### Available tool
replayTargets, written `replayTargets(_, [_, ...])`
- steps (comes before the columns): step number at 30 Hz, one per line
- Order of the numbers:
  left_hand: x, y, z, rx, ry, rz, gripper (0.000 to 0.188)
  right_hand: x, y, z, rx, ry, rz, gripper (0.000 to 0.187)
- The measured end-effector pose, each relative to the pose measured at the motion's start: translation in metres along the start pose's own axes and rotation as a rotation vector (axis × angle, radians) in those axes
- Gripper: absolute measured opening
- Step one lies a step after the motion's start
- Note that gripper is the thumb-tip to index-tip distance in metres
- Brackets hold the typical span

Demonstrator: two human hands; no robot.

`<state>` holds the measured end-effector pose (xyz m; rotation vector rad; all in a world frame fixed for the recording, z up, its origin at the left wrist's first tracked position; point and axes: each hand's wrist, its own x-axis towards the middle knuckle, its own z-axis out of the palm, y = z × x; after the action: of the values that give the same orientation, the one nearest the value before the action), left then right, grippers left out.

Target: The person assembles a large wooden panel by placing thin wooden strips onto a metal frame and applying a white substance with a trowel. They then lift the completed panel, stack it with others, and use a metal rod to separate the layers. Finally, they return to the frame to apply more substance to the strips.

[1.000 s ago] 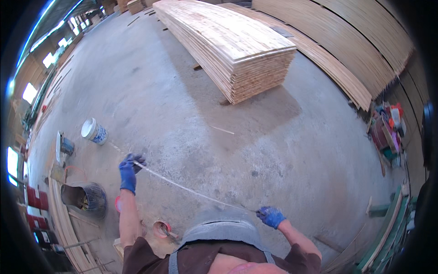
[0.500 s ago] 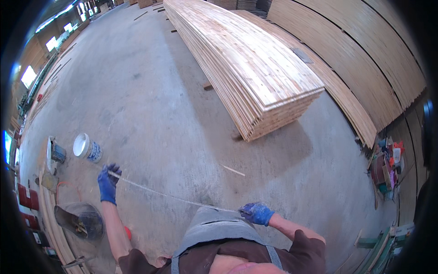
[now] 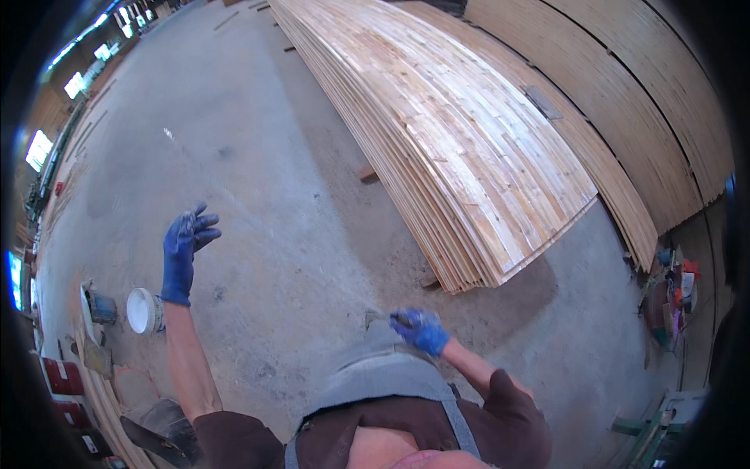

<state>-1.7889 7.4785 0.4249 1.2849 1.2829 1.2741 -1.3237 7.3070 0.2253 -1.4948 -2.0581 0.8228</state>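
My left hand [image 3: 187,250], in a blue glove, is raised over the floor at the left. Its fingers are apart and nothing is in them. My right hand [image 3: 424,330], in a blue glove smeared with white, is closed in front of the grey apron [image 3: 375,375]. From it a small scraper [image 3: 376,317] points left; motion blurs its outline, and the fingers hide most of its handle. A small whitish piece [image 3: 169,134] shows far ahead of my left hand, too blurred to name.
A long stack of wooden panels [image 3: 469,156] lies ahead to the right on wooden bearers [image 3: 368,173]. More panels [image 3: 609,102] stand beyond it. A white bucket [image 3: 144,311] stands at the left. Assorted items [image 3: 672,301] are heaped at the right.
My left hand has let go of the long thin strip and moved forward, its fingers now spread. The strip no longer stretches between my hands. My right hand has moved slightly forward and left.
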Motion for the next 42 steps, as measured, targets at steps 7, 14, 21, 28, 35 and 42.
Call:
replayTargets(7, [0.078,-0.215,-0.094,-0.112,0.234,-0.495,0.051,0.279,0.038,-0.045,0.271,0.352,0.042,0.023])
replayTargets(14, [0.208,-0.398,-0.141,-0.196,0.389,-1.083,0.05,0.484,0.108,-0.076,0.582,0.68,0.433,0.018])
replayTargets(21, [0.533,-0.372,-0.017,0.088,-0.271,-0.807,0.037,0.557,0.192,-0.126,0.593,1.038,0.635,0.019])
replayTargets(28, [0.734,-0.367,0.081,0.096,-0.408,-0.698,0.04,0.617,0.276,-0.175,0.731,1.36,0.85,0.017])
replayTargets(35, [0.752,-0.412,0.071,0.246,-0.424,-1.088,0.034,0.655,0.343,-0.177,0.964,1.511,0.935,0.007])
replayTargets(42, [0.832,-0.431,0.08,1.129,-1.235,-0.142,0.026,0.7,0.366,-0.205,0.95,1.553,0.989,0.009])
